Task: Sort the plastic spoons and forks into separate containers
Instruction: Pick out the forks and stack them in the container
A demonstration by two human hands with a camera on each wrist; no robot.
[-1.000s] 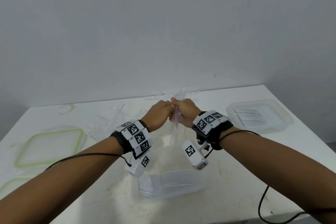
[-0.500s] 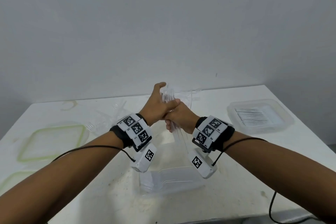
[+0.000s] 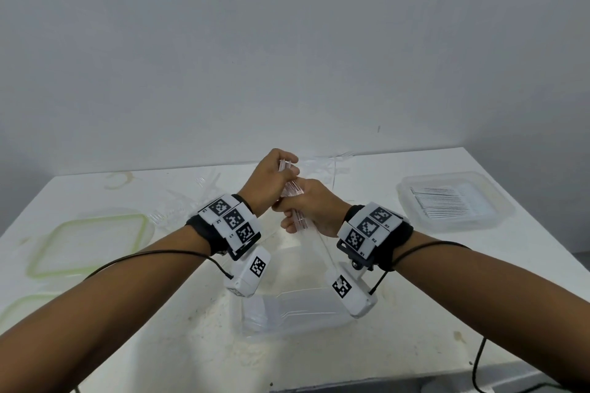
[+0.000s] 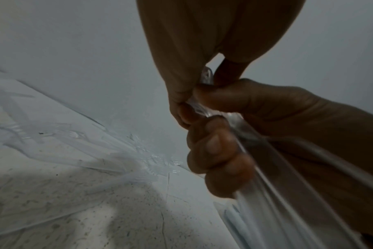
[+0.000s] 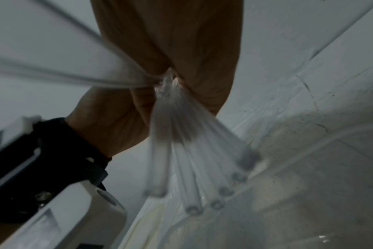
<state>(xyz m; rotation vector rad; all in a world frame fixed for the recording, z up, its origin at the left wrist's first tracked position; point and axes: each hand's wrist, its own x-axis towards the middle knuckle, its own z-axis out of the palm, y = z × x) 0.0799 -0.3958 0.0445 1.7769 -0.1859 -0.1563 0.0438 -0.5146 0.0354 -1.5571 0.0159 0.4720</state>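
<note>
Both hands clamped one bundle of clear cutlery [image 3: 292, 193], the left hand [image 3: 266, 183] topmost, the right hand [image 3: 308, 206] beneath. The handles hung over the open container [image 3: 297, 317], seemingly to square them before dropping them in

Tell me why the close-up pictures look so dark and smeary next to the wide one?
Head view: evenly lit and sharp, both hands, left hand and right hand, gripping the clear cutlery bundle. Left wrist view: dim, fingers in shadow, the plastic streaked. Right wrist view: dim, the handles motion-blurred, edges bent by the wide lens.
</note>
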